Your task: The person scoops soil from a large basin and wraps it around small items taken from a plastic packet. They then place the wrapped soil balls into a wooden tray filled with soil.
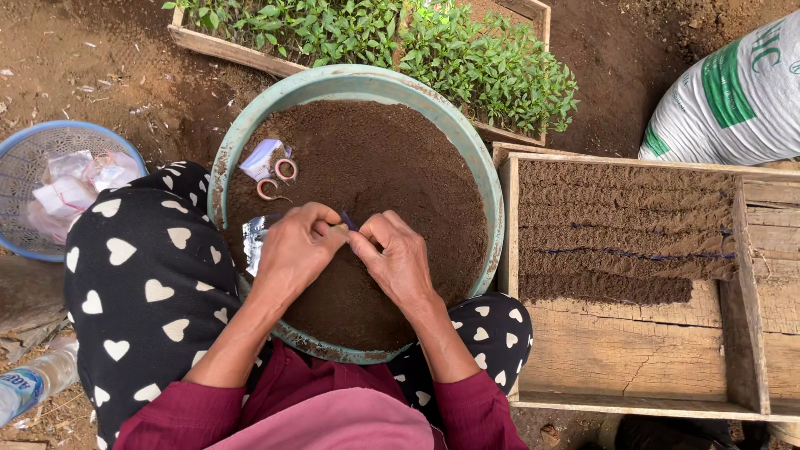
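A wide green basin (487, 179) filled with dark brown soil rests between my knees. Above the soil my left hand (293, 250) and my right hand (397, 258) meet, fingertips pinched together on a small dark purple thing (348, 222) that is mostly hidden. A silver foil packet (254, 242) pokes out from under my left hand; I cannot tell whether that hand holds it. A small white packet (260, 158) and two rubber bands (277, 177) lie on the soil at the basin's far left.
A wooden tray (637, 354) to the right holds furrowed soil with thin blue lines in the rows. A wooden box of green seedlings (467, 58) stands behind the basin. A blue mesh basket (25, 154) with plastic bags is left, a white sack (733, 92) far right, a plastic bottle (33, 383) at lower left.
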